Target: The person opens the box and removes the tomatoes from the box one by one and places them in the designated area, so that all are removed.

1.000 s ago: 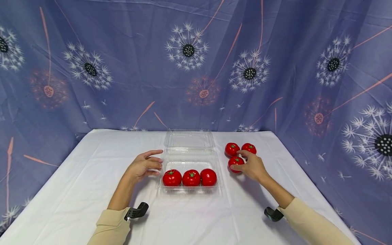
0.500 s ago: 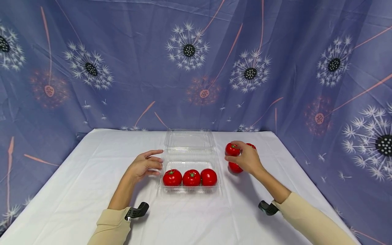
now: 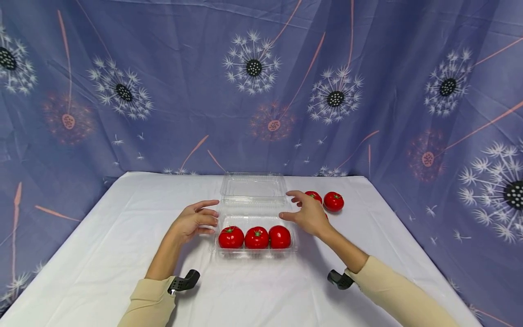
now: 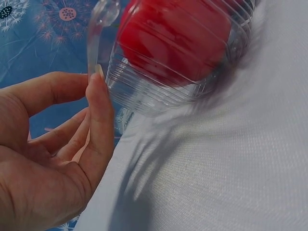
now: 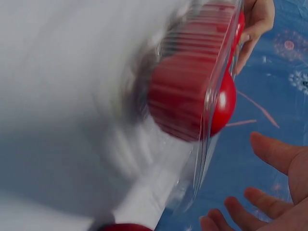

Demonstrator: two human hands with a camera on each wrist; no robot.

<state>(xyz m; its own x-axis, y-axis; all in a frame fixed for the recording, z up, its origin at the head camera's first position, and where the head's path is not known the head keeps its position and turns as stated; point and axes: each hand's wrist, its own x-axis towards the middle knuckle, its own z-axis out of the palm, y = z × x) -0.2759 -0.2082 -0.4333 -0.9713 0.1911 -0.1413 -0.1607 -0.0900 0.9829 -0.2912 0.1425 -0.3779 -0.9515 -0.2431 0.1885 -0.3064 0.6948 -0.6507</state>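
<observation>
A clear hinged plastic container lies with its lid folded back. Three red tomatoes, one of them the middle tomato, line its front. My left hand is at the container's left side, its fingertips right at the rim in the left wrist view. By the right edge hovers my right hand; the right wrist view shows its fingers spread with nothing between them. Beyond it sit a fully visible tomato and a partly covered tomato. Another tomato is mostly hidden behind the hand.
A white cloth covers the table. Behind and along the sides hangs a blue curtain with dandelion prints. Black cameras, one on the left wrist and one on the right wrist, stick out inward from the sleeves.
My right hand has come left from over the loose tomatoes to the container's right edge, without a tomato. The left hand and the tomatoes keep their places.
</observation>
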